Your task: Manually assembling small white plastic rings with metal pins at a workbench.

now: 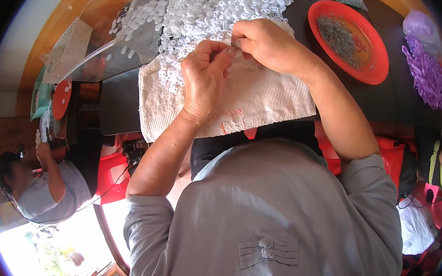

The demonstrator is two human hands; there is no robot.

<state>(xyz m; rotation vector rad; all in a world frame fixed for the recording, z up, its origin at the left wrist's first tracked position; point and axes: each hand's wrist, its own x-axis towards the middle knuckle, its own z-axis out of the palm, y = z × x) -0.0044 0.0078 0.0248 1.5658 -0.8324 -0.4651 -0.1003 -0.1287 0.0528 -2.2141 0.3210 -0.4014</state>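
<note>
Both hands pinch one small white ring between them: left hand [203, 79], right hand [270, 46]. Just behind lies the big ring pile [215, 8], so lots are left.

We see the left hand [203, 79] and right hand [270, 44] pinched together over a white towel [265, 102], fingertips meeting beside a heap of small white plastic rings [215, 8], with a red plate [365, 51] of dark metal bits lying well apart.

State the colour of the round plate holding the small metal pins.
The round plastic plate is orange-red, seen best in the head view; its small metal pins are grey.
</note>
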